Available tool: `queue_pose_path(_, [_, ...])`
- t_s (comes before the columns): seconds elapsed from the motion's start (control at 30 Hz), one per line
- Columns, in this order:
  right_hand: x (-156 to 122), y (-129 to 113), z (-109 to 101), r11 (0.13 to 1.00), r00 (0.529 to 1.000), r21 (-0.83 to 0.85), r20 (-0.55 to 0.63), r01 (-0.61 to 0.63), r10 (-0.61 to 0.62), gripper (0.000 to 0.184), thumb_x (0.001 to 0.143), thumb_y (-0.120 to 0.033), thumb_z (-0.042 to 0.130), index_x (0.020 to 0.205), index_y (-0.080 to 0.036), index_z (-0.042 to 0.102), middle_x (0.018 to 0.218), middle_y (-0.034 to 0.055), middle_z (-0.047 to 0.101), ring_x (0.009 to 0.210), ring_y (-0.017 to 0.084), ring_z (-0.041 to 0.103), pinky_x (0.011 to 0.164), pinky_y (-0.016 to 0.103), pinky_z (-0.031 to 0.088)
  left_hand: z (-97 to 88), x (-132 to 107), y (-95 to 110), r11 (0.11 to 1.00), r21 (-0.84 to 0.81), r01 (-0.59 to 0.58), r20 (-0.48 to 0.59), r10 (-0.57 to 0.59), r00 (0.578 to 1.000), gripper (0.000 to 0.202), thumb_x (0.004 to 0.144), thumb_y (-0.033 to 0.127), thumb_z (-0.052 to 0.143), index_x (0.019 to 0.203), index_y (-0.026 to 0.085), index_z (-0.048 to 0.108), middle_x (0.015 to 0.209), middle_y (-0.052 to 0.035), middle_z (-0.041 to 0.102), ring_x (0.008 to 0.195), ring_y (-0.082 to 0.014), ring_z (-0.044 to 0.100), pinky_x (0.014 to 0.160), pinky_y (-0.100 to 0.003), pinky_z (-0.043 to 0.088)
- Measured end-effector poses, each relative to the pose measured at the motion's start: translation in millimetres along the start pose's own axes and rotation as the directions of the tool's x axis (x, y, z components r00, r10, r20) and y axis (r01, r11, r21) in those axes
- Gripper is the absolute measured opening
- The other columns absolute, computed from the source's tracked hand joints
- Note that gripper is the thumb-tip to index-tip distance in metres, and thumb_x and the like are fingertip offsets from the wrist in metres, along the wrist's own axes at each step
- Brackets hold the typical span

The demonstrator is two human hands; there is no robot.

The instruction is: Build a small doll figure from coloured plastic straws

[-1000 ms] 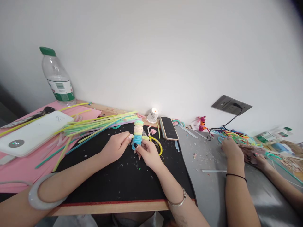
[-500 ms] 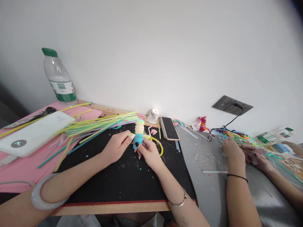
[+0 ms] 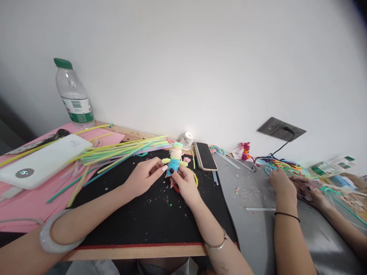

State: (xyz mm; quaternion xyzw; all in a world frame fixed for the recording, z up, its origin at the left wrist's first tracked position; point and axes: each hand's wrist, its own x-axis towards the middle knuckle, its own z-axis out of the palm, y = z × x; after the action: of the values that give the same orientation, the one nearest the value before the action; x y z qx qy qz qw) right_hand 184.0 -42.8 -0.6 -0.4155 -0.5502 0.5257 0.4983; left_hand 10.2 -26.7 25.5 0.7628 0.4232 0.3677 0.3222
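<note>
A small pipe-cleaner figure [image 3: 175, 157] stands upright above the black mat, with a blue lower body, a cream upper part, a pale green top and short yellow arms. My right hand [image 3: 185, 185] is closed around its lower part, the thumb with a dark nail across the blue windings. On the other side, my left hand [image 3: 146, 173] has its thumb tip close to the body, below one yellow arm; its fingers are loosely curled and apart from the thumb. Whether that thumb touches the figure is unclear. Behind my right hand a yellow loop [image 3: 196, 180] shows.
Pipe cleaners [image 3: 123, 149] lie bundled at left beside a white power bank [image 3: 47, 160] and a bottle [image 3: 75, 95]. A phone [image 3: 205, 156] and paper cup [image 3: 188, 141] stand near the wall. At right, another person's hands [image 3: 282, 183] work beside an orange-pink figure [image 3: 246, 151].
The figure has shifted slightly right and turned, so both yellow arms now show. My left fingers have let go of the yellow arm. My right hand still holds the lower body.
</note>
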Motion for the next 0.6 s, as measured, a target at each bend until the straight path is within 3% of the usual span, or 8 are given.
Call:
queue_pose_path(0.1, [0.6,0.6,-1.3,1.0,0.999,0.009,-0.031,-0.017,0.017,0.024,0.081,-0.041,0.063,0.08,-0.018,0.057,0.056,-0.004,0.05,0.047,0.009,0.045,0.046,0.023,0.04,1.4,1.1,-1.2,1.0,0.006,0.022,0.012,-0.022,1.0,0.023,0.088,0.039,0.045,0.08,0.018,0.051,0.066,0.0033,0.052,0.053,-0.0107,0.042,0.054,-0.023,0.035])
queue_pose_path(0.27, [0.5,-2.8,0.0,1.0,0.999,0.0,-0.052,-0.012,0.012,0.028,0.078,-0.043,0.066,0.082,-0.017,0.058,0.062,-0.0026,0.053,0.048,0.008,0.045,0.047,0.022,0.042,2.8,1.7,-0.4,0.998,0.031,0.053,0.008,-0.053,0.999,0.02,0.086,0.038,0.048,0.083,0.018,0.052,0.06,0.0056,0.047,0.05,-0.0097,0.041,0.052,-0.022,0.035])
queue_pose_path(0.6, [0.4,-2.7,-1.0,1.0,0.999,-0.01,-0.053,-0.011,0.011,0.029,0.081,-0.046,0.061,0.081,-0.017,0.056,0.067,-0.0008,0.057,0.048,0.008,0.046,0.047,0.022,0.042,3.4,3.5,-3.8,0.997,0.008,0.08,0.036,-0.08,0.996,0.026,0.085,0.039,0.048,0.096,0.018,0.056,0.077,0.0012,0.058,0.05,-0.0093,0.045,0.052,-0.023,0.037])
